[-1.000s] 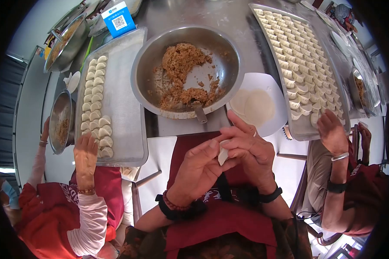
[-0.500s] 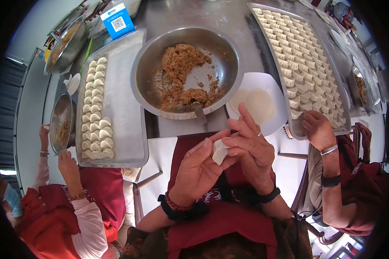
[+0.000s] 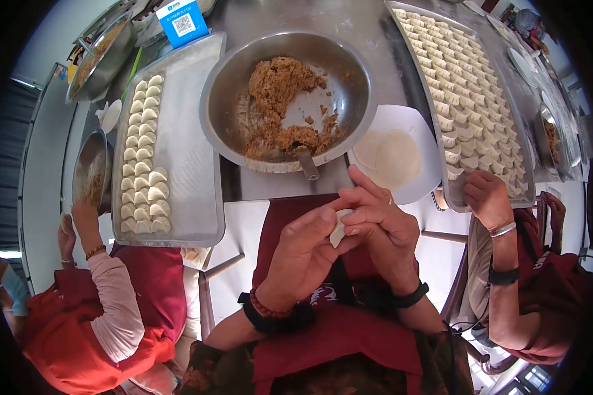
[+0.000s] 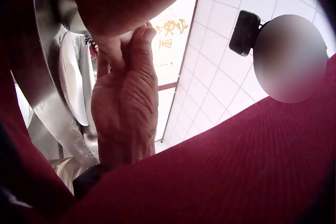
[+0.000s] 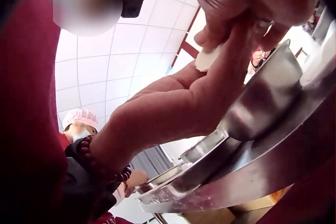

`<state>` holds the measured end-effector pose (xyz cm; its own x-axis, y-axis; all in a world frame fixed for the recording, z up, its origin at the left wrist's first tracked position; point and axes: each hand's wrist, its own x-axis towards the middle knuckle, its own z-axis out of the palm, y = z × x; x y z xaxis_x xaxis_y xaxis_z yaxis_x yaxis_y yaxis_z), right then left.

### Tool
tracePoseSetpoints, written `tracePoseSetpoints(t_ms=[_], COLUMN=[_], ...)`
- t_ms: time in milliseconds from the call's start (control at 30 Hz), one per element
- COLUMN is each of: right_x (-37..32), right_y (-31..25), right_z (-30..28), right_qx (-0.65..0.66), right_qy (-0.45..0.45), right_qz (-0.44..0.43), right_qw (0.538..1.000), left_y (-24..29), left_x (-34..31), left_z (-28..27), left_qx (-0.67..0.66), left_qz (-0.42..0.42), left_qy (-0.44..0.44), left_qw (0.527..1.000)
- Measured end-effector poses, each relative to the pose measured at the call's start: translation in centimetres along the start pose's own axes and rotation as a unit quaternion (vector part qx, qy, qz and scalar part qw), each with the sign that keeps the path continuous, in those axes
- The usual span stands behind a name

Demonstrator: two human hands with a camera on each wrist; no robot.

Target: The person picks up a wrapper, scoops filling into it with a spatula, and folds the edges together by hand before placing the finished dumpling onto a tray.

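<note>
A white, folded dumpling [image 3: 338, 229] is pinched between both hands in front of the apron, close to the table edge. My left hand [image 3: 302, 249] holds it from the left, thumb on top. From the right, my right hand [image 3: 387, 232] pinches its edge, with the index finger extended upward. In the right wrist view the dumpling [image 5: 208, 58] shows pale between the fingers; much of it is hidden. Just beyond the hands stands a steel bowl [image 3: 211, 128] of brown filling [image 3: 280, 82] with a metal utensil handle [image 3: 306, 163]. Round wrappers [image 3: 398, 161] lie on a white plate [image 3: 423, 135].
On the left, a metal tray [image 3: 188, 131] carries rows of dumplings [image 3: 141, 151]. A fuller dumpling tray [image 3: 456, 191] lies on the right. Neighbours' hands work at both sides, one hand [image 3: 487, 197] at the right tray. A blue QR-code sign [image 3: 181, 25] stands behind the left tray.
My fingers have shifted around the dumpling, which stays between both hands. The left neighbour's hand has gone from the tray to the side bowl; the right neighbour's hand has moved left along the tray.
</note>
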<state>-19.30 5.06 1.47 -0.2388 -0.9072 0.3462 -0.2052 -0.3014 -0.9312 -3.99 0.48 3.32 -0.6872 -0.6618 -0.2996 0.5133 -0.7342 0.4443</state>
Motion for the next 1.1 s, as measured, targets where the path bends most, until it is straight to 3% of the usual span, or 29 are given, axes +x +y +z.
tracePoseSetpoints(t_ms=[100, 200, 300, 500, 800, 1000, 1100], right_x=[-0.3, 0.1, -0.1, 0.3, -0.6, -0.1, -0.2], right_y=[0.2, -1.2, -0.4, -0.6, 0.1, -1.0, -0.7], right_z=[0.2, 0.3, -0.5, -1.0, -0.7, -0.9, -0.7], right_qx=[0.013, 0.005, -0.018, -0.109, -0.110, -0.225, -0.199], right_qy=[0.009, 0.009, -0.030, -0.146, -0.188, -0.235, -0.239], right_qz=[0.013, 0.088, 0.049, 0.003, 0.021, -0.034, -0.042], right_qw=[1.000, 0.996, 0.998, 0.983, 0.976, 0.945, 0.950], left_y=[0.3, 0.6, 1.2, 1.5, 2.1, 1.8, 1.6], left_x=[-0.1, 0.0, 0.0, -0.2, -0.3, -0.2, 0.0], left_z=[0.5, -0.6, 0.2, -0.3, -1.2, -1.3, -1.0], left_qx=[0.024, 0.061, 0.068, 0.063, 0.107, 0.108, 0.111], left_qz=[0.000, -0.009, -0.019, -0.068, -0.130, -0.128, -0.134], left_qy=[0.002, -0.014, 0.013, -0.013, -0.021, 0.015, 0.023], left_qw=[1.000, 0.998, 0.997, 0.996, 0.986, 0.986, 0.984])
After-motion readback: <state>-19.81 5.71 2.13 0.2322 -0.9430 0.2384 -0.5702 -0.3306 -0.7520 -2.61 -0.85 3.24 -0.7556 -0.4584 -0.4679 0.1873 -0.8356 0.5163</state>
